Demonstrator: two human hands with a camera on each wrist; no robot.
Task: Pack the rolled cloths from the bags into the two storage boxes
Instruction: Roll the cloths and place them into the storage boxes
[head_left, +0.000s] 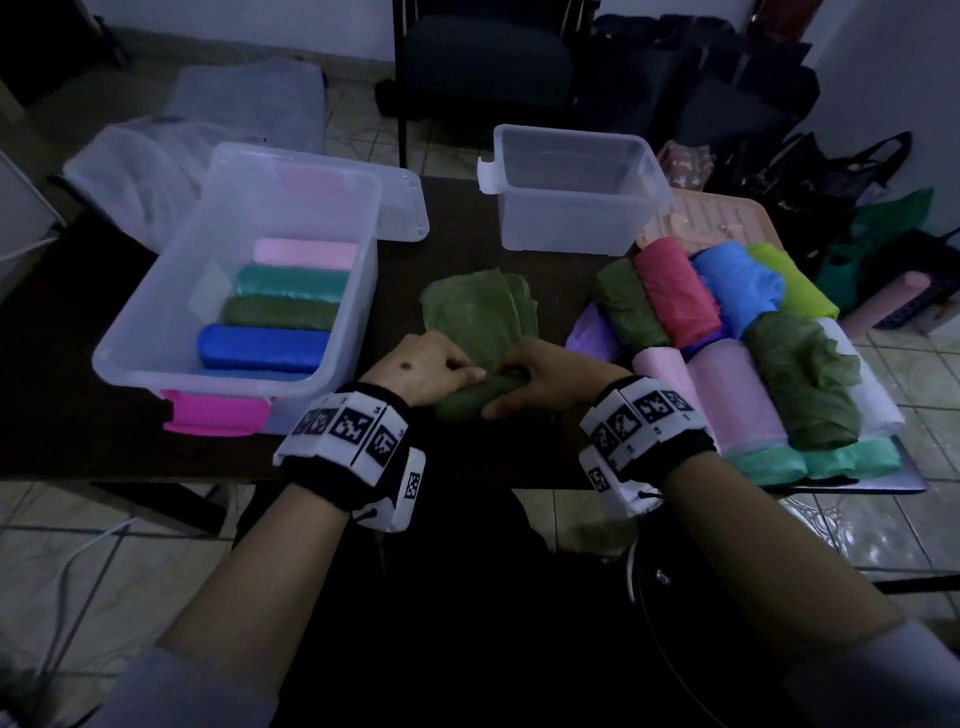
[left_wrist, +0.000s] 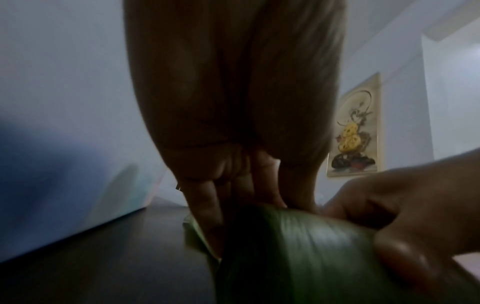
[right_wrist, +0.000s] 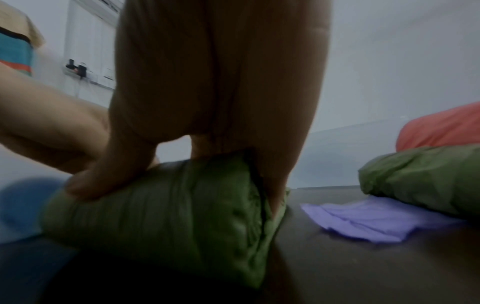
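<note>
With both our left hand (head_left: 423, 366) and right hand (head_left: 545, 379) curled round the green cloth (head_left: 480, 397), its roll lies crosswise along the table's (head_left: 78, 415) near edge.

Your two forearms run up from the lower corners toward the middle in the head view, bare below grey sleeves, each wrist wrapped in a black band with white marker tiles. Your left hand (head_left: 423, 371) lies knuckles up, fingers bent down and forward toward 12 o'clock, thumb tip pointing to 3 o'clock at the other hand. Your right hand (head_left: 553, 379) sits just beside it at 3 o'clock, fingers curled over, thumb low toward 8 o'clock. The two hands nearly meet at the fingertips. In both wrist views the fingers point down and press.
</note>
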